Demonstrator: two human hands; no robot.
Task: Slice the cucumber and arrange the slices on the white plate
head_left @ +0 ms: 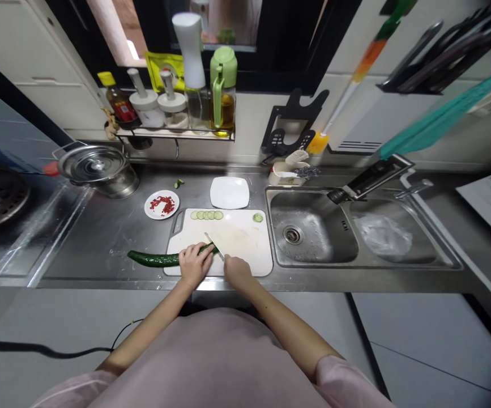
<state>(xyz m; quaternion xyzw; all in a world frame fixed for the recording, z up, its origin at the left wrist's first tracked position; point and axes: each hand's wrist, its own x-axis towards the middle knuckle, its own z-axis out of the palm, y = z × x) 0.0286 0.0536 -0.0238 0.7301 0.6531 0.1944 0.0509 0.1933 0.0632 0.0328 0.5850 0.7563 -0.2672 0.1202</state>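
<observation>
A long green cucumber (154, 259) lies across the left front of the white cutting board (245, 243), its left end over the steel counter. My left hand (195, 265) is closed over the cucumber near its right end. In my right hand (237, 272) is the handle of a knife (216, 246), whose blade slants up-left across the cucumber's right end, just beside my left fingers. A row of cucumber slices (206, 215) lies along the board's back edge, and a small cucumber piece (257, 217) sits at its back right corner.
Behind the board stands a white square plate (229, 192). A round plate (162, 204) with red chopped bits and cucumber scraps (179, 183) are at the back left. A steel pot (113, 175) stands farther left. The sink (313, 226) adjoins on the right. Bottles fill a shelf (177, 134).
</observation>
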